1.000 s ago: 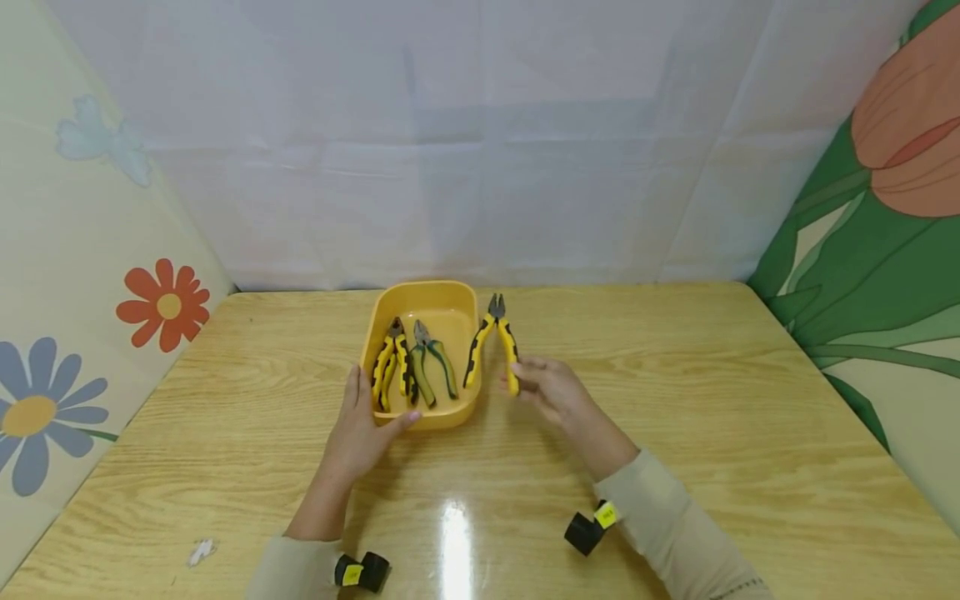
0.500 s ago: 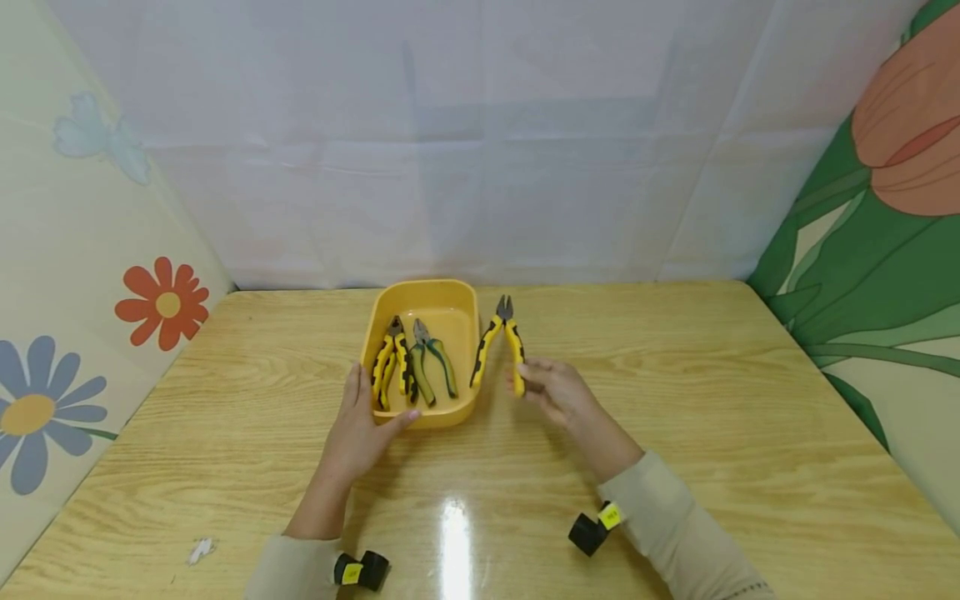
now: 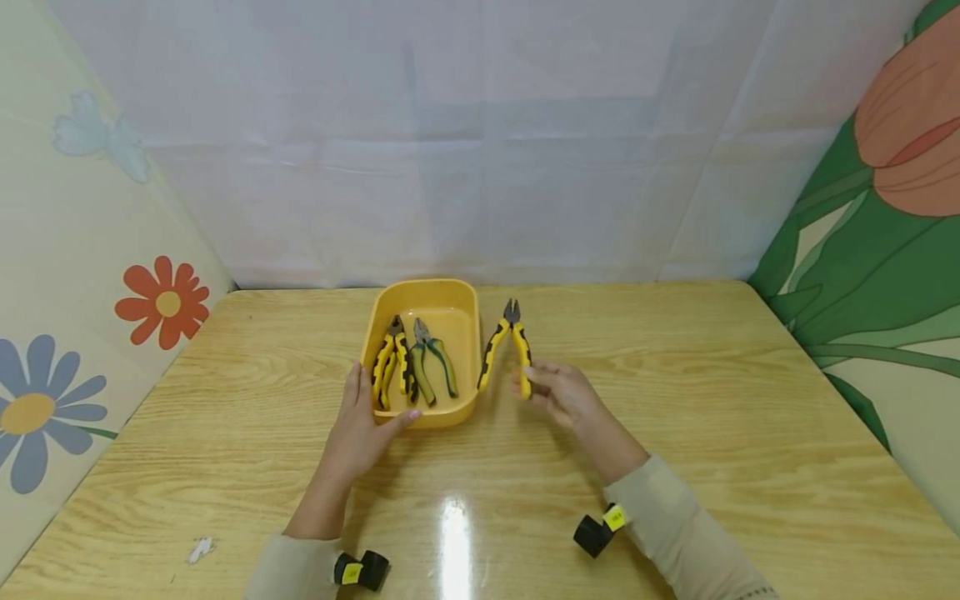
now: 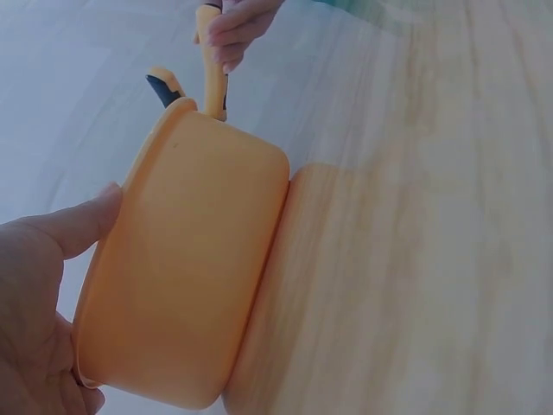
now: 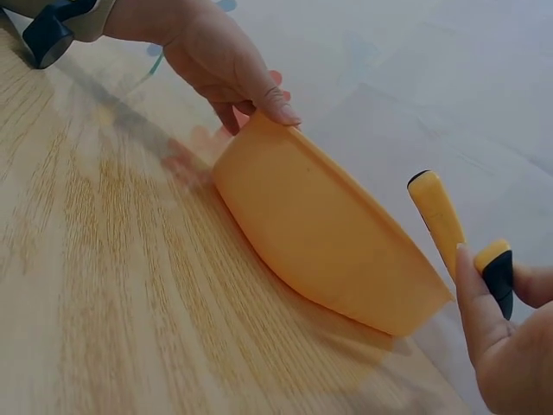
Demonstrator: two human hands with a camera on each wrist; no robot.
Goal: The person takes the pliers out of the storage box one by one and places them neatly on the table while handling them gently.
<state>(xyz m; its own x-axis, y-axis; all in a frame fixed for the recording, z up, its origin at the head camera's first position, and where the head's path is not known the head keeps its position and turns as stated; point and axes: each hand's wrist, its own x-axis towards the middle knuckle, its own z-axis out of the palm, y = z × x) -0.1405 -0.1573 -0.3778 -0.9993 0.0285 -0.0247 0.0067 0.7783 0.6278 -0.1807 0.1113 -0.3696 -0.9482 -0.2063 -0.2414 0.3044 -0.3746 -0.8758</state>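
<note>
The right hand (image 3: 562, 398) has the yellow-and-black pliers (image 3: 523, 346) by one handle, thumb and fingers closed in a pinch near its lower end. The tool stands just right of the yellow bin (image 3: 442, 421), head away from the person, handles spread and jaws parted; I can't tell whether its free handle touches the rim. The left hand (image 3: 360, 437) grips the bin's near-left corner, thumb at the near rim, fingers along the left side. In the bin lie green-handled pliers (image 3: 446, 364) and, left of them, more yellow-and-black handles (image 3: 379, 367), too crowded to count.

The held pair looks stiff and sturdy, probably heaviest at its metal head, so a low, one-handle pinch may let it swing; taking both grips nearer the pivot should steady it. The bin seems light, smooth plastic, easily nudged, best held at a corner.
</note>
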